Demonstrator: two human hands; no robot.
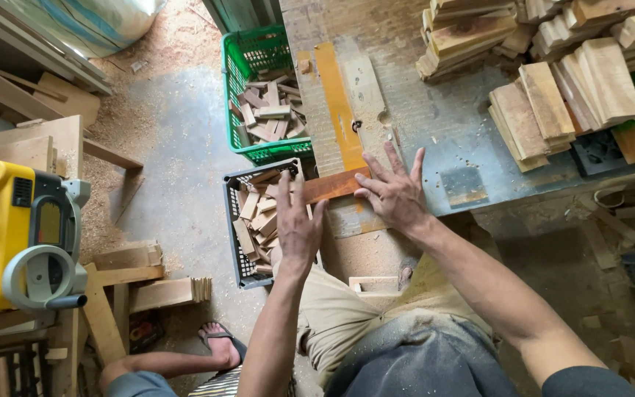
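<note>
A short reddish-brown wooden board (332, 185) lies across the near edge of a dusty grey saw table (442, 117). My left hand (297, 224) grips its left end, which overhangs the table edge. My right hand (393, 192) lies flat with fingers spread on the board's right end and the table top. An orange strip (338, 103) runs away from the board along the table.
A green crate (235, 59) and a black crate (231, 220) of wood offcuts stand on the floor at left. Stacked planks (553, 95) fill the table's far right. A yellow planer (16, 235) stands at far left. Another person's sandalled foot (220, 344) is below.
</note>
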